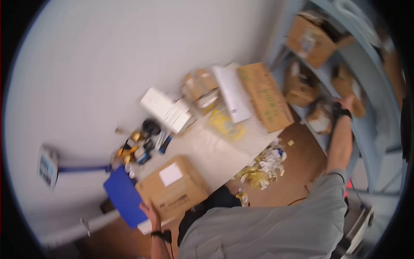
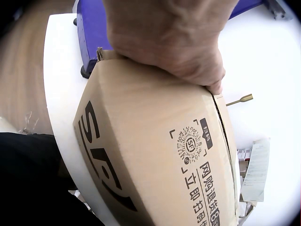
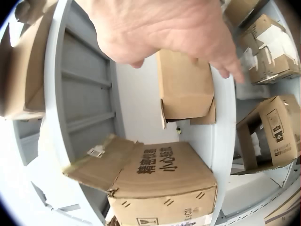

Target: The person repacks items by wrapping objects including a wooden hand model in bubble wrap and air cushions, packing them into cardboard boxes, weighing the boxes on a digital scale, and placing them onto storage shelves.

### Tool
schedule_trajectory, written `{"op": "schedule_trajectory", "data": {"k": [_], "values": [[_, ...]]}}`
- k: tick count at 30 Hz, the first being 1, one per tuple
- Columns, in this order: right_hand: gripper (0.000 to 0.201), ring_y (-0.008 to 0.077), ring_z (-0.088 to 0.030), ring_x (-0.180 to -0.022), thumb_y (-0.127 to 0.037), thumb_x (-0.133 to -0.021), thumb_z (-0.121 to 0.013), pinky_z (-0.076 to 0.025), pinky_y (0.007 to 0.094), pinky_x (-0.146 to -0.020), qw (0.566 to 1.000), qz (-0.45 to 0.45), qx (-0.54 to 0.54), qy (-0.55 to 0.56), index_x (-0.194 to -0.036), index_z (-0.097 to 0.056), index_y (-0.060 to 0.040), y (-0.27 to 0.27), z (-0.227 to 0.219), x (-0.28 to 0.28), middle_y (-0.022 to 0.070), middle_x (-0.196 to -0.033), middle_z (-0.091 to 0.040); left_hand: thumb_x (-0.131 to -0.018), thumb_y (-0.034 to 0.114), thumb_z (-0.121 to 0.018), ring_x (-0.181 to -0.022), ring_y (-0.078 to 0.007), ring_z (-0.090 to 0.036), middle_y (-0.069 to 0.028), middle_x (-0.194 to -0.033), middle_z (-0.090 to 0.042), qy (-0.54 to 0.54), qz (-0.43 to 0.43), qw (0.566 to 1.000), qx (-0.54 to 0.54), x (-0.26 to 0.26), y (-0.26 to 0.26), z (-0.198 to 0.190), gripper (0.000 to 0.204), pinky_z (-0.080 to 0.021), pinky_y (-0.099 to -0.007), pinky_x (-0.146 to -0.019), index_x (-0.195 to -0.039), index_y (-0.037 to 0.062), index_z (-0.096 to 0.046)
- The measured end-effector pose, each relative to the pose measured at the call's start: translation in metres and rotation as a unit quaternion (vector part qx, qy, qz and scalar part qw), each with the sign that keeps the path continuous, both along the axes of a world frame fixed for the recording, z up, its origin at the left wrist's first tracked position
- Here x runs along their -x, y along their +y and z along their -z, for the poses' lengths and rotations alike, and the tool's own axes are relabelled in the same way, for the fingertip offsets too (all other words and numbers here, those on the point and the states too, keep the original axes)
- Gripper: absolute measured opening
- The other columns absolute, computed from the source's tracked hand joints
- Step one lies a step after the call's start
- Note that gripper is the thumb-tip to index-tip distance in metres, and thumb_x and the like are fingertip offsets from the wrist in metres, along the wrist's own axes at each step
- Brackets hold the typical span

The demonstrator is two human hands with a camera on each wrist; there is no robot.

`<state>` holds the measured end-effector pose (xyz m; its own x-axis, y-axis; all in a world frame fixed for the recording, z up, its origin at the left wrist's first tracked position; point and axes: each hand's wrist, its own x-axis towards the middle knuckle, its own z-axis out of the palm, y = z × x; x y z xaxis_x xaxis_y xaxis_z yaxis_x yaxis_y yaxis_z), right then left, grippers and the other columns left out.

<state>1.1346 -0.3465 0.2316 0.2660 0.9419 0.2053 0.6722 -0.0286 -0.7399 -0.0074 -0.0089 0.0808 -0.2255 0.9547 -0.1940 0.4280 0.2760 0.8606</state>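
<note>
In the head view my left hand rests against the near end of a closed cardboard box with a white label on top. The left wrist view shows that hand over the end of the box, fingertips at its edge; dark print and a round code mark the sides. Out at the shelf, my right hand is beside a cardboard box. The right wrist view has this hand with fingers extended, overlapping a plain brown box on the shelf.
A grey-blue shelf rack holds several boxes, including one with an open flap. On the table are a white box, a long carton and yellow packing. A blue platform scale stands left. Scraps lie on the floor.
</note>
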Motion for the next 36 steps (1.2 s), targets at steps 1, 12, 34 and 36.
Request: {"op": "schedule_trajectory", "data": {"k": [1, 12, 34, 36], "values": [[0.046, 0.034, -0.055, -0.127, -0.011, -0.099, -0.059, -0.049, 0.0561, -0.104, 0.938, 0.314, 0.051, 0.136, -0.14, -0.041, -0.0012, 0.028, 0.048, -0.02, 0.0166, -0.141, -0.049, -0.106, 0.035, -0.057, -0.116, -0.0229, -0.052, -0.0174, -0.126, -0.055, -0.041, 0.003, 0.999, 0.026, -0.002, -0.002, -0.006, 0.05, -0.043, -0.0358, -0.103, -0.136, -0.0001, -0.038], [0.082, 0.0339, -0.04, -0.146, -0.064, -0.101, -0.047, -0.038, 0.0547, -0.112, 0.809, 0.077, 0.279, 0.511, -0.162, -0.025, -0.0144, 0.239, 0.108, 0.663, 0.0189, -0.159, -0.039, -0.104, 0.037, -0.062, -0.125, -0.0196, -0.057, -0.014, -0.139, -0.059, -0.173, 0.019, 0.981, 0.09, -0.016, 0.004, -0.031, 0.064, -0.046, -0.0325, -0.105, -0.153, 0.0021, -0.042], [0.062, 0.0313, -0.047, -0.139, -0.042, -0.113, -0.032, -0.033, 0.0377, -0.116, 0.99, -0.034, 0.044, 0.131, -0.15, -0.043, 0.0062, 0.352, -0.009, 0.835, 0.0238, -0.15, -0.05, -0.104, 0.042, -0.057, -0.126, -0.0413, -0.061, -0.0289, -0.138, -0.059, -0.103, 0.047, 0.992, -0.051, 0.01, 0.018, -0.153, 0.072, -0.047, -0.0448, -0.107, -0.157, 0.0007, -0.031], [0.059, 0.032, -0.047, -0.14, -0.039, -0.113, -0.033, -0.035, 0.0385, -0.115, 0.986, -0.091, 0.045, 0.134, -0.152, -0.04, 0.0047, 0.361, -0.025, 0.856, 0.0243, -0.151, -0.049, -0.103, 0.046, -0.056, -0.123, -0.0424, -0.063, -0.0296, -0.134, -0.062, -0.07, 0.017, 0.993, -0.094, 0.039, 0.013, -0.158, 0.075, -0.048, -0.0451, -0.105, -0.156, -0.0015, -0.03]]}}
